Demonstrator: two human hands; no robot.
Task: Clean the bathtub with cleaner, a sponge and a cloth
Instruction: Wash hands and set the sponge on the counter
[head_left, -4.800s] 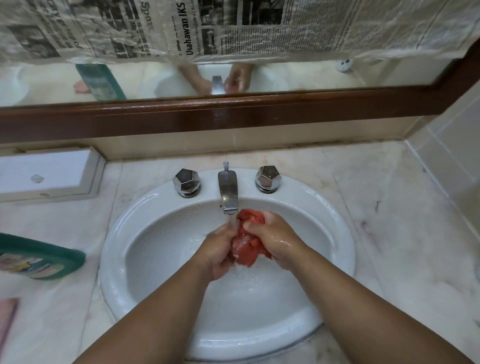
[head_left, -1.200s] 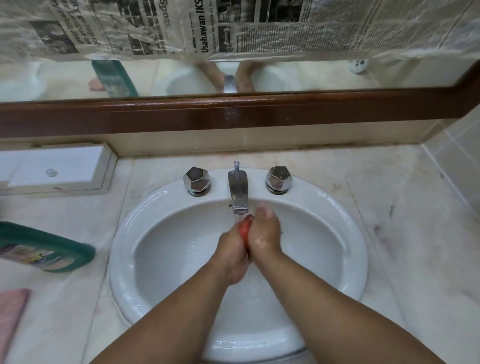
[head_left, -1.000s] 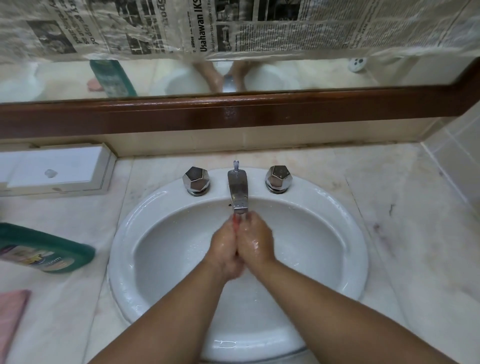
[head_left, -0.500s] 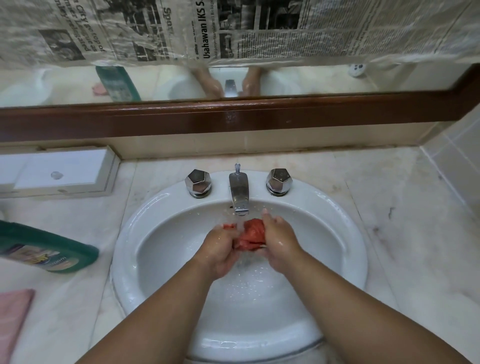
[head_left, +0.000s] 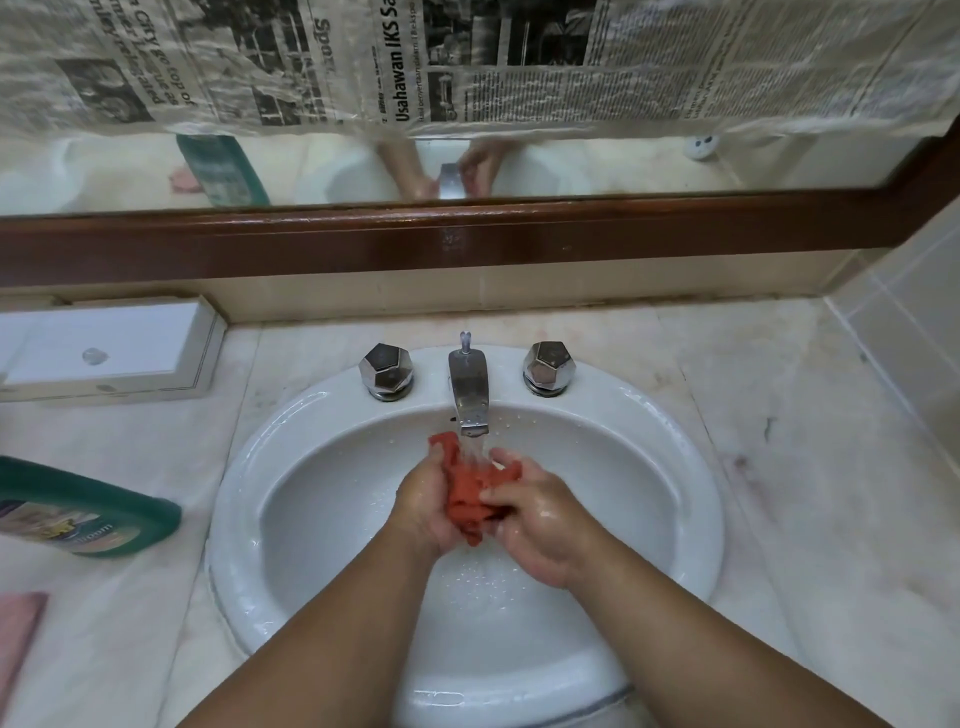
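One green cleaner bottle (head_left: 88, 512) beside sink (head_left: 234, 519)

Left hand (head_left: 423, 514): bare, wet, glistening.
Right hand (head_left: 543, 530): bare, wet sheen, water beads on the back.
Left forearm (head_left: 332, 634): bare, unsleeved.
Right forearm (head_left: 701, 649): bare, unsleeved.

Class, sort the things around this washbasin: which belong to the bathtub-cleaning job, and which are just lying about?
In the job: red cloth, gripped by left hand and right hand under the running tap; green cleaner bottle.
Lying about: white box; newspaper over the mirror; pink item at the left edge, unidentifiable.
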